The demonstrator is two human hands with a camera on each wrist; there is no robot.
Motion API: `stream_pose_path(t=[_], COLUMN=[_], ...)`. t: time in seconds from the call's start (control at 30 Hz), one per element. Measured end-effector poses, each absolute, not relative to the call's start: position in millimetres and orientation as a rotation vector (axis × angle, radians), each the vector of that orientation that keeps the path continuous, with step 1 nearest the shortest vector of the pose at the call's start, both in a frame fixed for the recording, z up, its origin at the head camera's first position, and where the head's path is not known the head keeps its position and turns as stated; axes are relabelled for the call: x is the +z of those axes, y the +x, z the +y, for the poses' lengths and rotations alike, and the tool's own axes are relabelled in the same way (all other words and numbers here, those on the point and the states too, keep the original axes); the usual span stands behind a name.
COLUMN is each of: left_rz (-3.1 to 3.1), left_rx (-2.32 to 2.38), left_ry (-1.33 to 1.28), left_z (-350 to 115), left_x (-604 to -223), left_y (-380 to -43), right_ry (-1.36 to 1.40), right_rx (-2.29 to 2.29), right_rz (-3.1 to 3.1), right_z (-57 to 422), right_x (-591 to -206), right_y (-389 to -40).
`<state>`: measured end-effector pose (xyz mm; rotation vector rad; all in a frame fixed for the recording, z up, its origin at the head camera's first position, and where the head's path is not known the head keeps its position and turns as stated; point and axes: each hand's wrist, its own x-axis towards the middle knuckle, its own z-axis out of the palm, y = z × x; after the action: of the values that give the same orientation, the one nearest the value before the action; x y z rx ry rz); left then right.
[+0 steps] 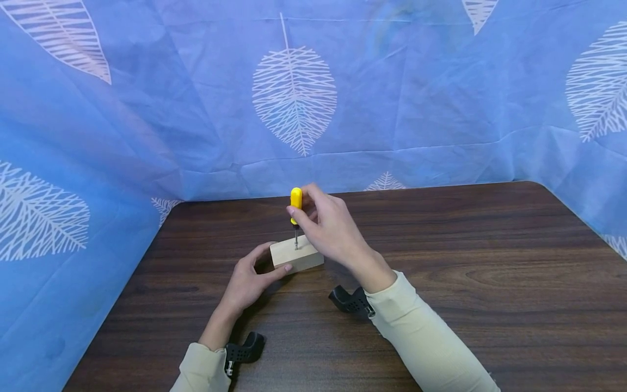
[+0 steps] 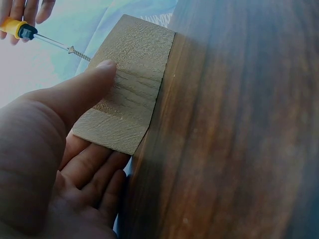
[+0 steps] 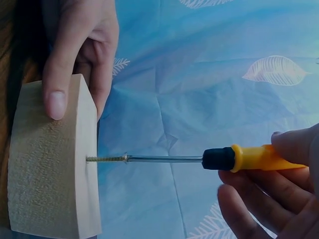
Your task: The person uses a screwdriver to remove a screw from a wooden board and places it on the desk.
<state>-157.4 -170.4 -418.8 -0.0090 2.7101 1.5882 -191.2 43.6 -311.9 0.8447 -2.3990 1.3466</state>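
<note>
A pale wooden block (image 1: 305, 262) rests on the dark table, its top facing up. My left hand (image 1: 249, 283) grips its left end, thumb on the near face and fingers around the far side. A screw (image 3: 106, 159) stands upright in the block's top face, with much of its thread showing above the wood. My right hand (image 1: 329, 223) holds a screwdriver (image 1: 296, 202) by its yellow handle, between thumb and fingers. The screwdriver's metal shaft (image 3: 164, 159) points straight down, its tip at the screw's head.
The brown wood-grain table (image 1: 465, 261) stretches out around the block. Blue cloth (image 1: 206, 109) with white leaf prints hangs behind and at the sides. A black wrist mount (image 1: 245, 348) sits on the left wrist, another black mount (image 1: 350, 300) on the right.
</note>
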Motion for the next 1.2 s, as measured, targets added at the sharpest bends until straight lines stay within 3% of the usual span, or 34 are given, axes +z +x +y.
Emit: stream_pose_path(t=[1.2], left_rz=[2.703], left_rx=[1.594], left_ry=[-0.025], left_z=[-168.7], left_x=[-417.1], left_y=[-155.9], right_ry=[0.853], right_rx=[1.407], right_rz=[-2.456], right_z=[44.7], right_x=[-311.0], right_y=[-189.1])
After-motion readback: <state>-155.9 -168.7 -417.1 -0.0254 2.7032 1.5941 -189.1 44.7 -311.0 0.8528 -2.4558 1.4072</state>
